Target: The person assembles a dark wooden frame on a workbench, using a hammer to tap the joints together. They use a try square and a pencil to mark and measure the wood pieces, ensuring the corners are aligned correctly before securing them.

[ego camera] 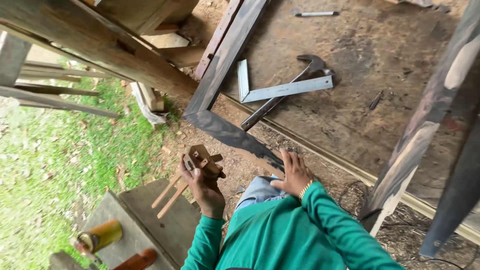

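Head view, looking down: left hand [202, 182] is clamped around a small wooden marking gauge [197, 162], its thin sticks poking down over the grey step [150, 220]. Right hand [295, 174] lies flat, fingers spread, on the dark plank [235, 137] at the frame's corner joint. Beyond, on the plywood floor [360, 100], a steel square [280, 87] lies across a claw hammer [287, 90]. Farthest off, a pen [316, 14].

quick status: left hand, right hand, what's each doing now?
Left hand: closed, holding a small wooden tool with thin sticks.
Right hand: open, flat on the dark plank, holding nothing.
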